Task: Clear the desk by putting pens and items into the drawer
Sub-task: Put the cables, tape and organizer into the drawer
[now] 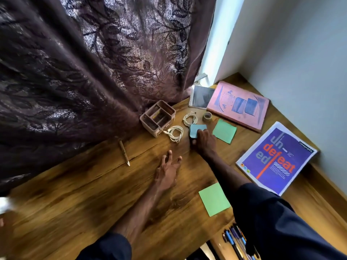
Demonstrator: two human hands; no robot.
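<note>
At the bottom right of the frame the open wooden drawer (217,244) already holds a cluster of blue and dark pens (234,239). Just above it, a green square paper note (214,198) lies flat on the brown wood-grain desk (75,203).

In mid-frame our left hand (168,169) has its fingers spread and straight, holding nothing. Beyond it, our right hand (203,139) grips the small blue pad of notes (196,130) by its near right corner, fingers on top and thumb beneath. The pad sits just right of centre, between a coiled white cable (175,133) and a second green paper note (224,131).

We judge the pad light, a little floppy and not fragile. A pinch across one corner should carry it, though loose sheets could fan. It is roughly square, so it has no real long axis, and its edges sit skewed to the desk's grain.

Left of centre, the slim tan pen (124,152) lies well apart from both hands. Its long axis runs nearly up and down the frame, tip toward the bottom. It looks stiff, light and apt to roll, so mid-barrel is where we would take it.
</note>
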